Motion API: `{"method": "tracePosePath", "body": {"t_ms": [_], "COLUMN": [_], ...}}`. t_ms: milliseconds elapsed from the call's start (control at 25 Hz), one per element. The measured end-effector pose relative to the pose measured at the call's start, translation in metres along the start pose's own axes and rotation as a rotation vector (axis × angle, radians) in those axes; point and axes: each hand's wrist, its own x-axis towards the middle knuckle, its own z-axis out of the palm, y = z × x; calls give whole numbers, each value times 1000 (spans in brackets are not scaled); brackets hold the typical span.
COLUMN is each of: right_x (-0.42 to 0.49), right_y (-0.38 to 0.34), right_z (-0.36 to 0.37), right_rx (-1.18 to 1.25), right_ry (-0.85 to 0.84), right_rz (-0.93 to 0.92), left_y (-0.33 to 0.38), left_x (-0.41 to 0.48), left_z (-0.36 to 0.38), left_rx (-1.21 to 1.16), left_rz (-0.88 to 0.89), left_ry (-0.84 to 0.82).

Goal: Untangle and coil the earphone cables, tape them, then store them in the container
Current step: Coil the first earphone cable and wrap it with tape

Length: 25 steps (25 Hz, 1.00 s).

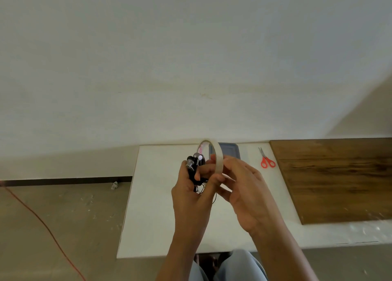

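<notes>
Gripping the coiled earphones (193, 165) in my left hand (189, 198), fingers curled round the black bundle, thumb laid across its near side. Two silver-capped earbuds stick up out of the top of the fist. A thin black loop of cable (215, 197) hangs loose below the bundle, between my two hands.

Right hand (244, 192) holds the tape roll (219, 156), thumb and fingers pinching its lower rim. Roll stands on edge, pale cream, pink lettering visible on the inner face. It sits just beside the earphone bundle, both held up above the table. Cannot tell whether a strip has been pulled free; my fingers cover that part.

Beyond the hands, behind the roll and partly hidden by it: the container (232, 151), blue-grey, rectangular, lying on the far edge of the white table (152, 206), against the wall.

Right of the container, apart from it: red-handled scissors (266, 161), flat on the white surface, blades pointing away from me.

Further right, a dark wooden board (331, 179) lying on the tabletop.

Left of the table, bare floor with a red cord (42, 219) running across it. My knees in light trousers (239, 266) show at the near table edge.
</notes>
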Motion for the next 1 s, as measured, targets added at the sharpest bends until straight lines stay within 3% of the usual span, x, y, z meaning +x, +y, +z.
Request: {"method": "tracePosePath", "body": {"t_ms": [240,1000], "right_x": [3,8], "right_y": [7,12], "right_z": [8,10], "right_rx": [47,131], "right_ry": [61,58], "right_rz": [-5,-132], "left_y": [-4,-10], "left_x": [0,2], "left_z": [1,10], "left_rx": [118,131], "left_rz": [4,33], "left_ry": [10,87]}}
